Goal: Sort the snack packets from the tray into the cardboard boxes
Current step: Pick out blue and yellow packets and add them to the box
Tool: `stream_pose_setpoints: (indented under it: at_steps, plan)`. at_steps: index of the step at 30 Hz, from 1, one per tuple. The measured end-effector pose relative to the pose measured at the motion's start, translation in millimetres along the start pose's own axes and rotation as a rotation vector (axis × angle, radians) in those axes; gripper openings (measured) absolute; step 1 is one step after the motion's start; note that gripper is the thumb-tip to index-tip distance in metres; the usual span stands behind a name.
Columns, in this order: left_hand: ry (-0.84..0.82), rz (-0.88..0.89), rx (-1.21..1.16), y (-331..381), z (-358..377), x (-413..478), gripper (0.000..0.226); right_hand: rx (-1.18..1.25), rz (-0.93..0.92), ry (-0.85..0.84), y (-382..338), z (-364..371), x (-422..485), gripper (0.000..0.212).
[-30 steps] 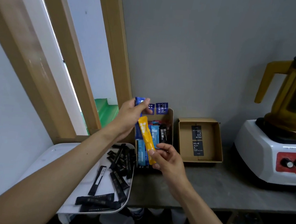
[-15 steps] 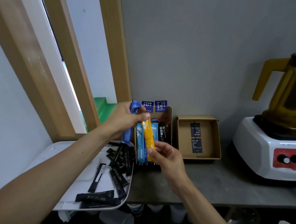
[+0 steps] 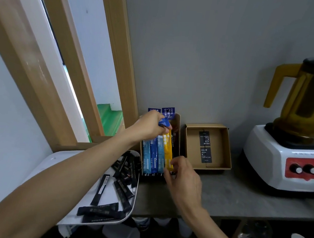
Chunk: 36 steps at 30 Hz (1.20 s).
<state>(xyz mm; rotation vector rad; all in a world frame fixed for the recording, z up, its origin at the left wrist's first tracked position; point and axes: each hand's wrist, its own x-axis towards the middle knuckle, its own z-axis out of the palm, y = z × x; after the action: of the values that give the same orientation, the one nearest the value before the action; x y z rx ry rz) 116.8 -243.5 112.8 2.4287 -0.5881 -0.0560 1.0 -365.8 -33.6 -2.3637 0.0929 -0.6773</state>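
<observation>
Yellow stands out in the head view: a yellow packet lies lengthwise in the left cardboard box, which sits on the grey counter against the wall. Beside the yellow packet, to its left, blue packets lie in a row in the same box, and a dark packet shows along its right edge. The right hand is at the near end of the box, its fingertips curled onto the lower end of the yellow packet, pinching it. The left hand reaches over the far end of the box with fingers closed on the top end of a dark blue packet; how far that packet runs below the hand cannot be told.

Just to the right stands a second cardboard box, open, with two black packets lying end to end on its floor.

To the left of the counter, a white tray holds a loose scatter of black packets, some piled near its far right corner and others lying singly or crossed toward the near edge. The tray's right rim lies just beside the left box.

At the far right of the counter stands a blender with a white base, red control panel and amber jug.
</observation>
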Motion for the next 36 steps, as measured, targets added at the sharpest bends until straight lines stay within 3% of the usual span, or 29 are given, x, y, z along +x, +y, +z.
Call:
stream_pose_setpoints:
  at_steps: [3, 6, 15, 25, 31, 36]
  plan:
    - [-0.056, -0.044, -0.023, 7, 6, 11, 0.007, -0.047, -0.082, -0.041, -1, 0, 0, 0.017]
    - [-0.081, -0.08, 0.022, 14, 10, 19, 0.006, -0.149, -0.145, -0.089, 0, 1, 2, 0.021]
    - [0.037, -0.058, 0.15, 16, 24, 27, 0.013, -0.132, -0.113, -0.16, -6, 2, 9, 0.032]
    - [0.057, -0.05, 0.094, 4, 21, 28, 0.012, -0.304, -0.124, -0.195, -17, 13, 16, 0.042]
    - [0.155, -0.037, -0.241, 7, 2, 21, 0.017, -0.26, -0.169, -0.155, -15, 11, 15, 0.032]
    - [0.067, -0.185, -0.745, 9, -9, 12, 0.018, -0.285, -0.179, -0.226, -14, 14, 19, 0.037]
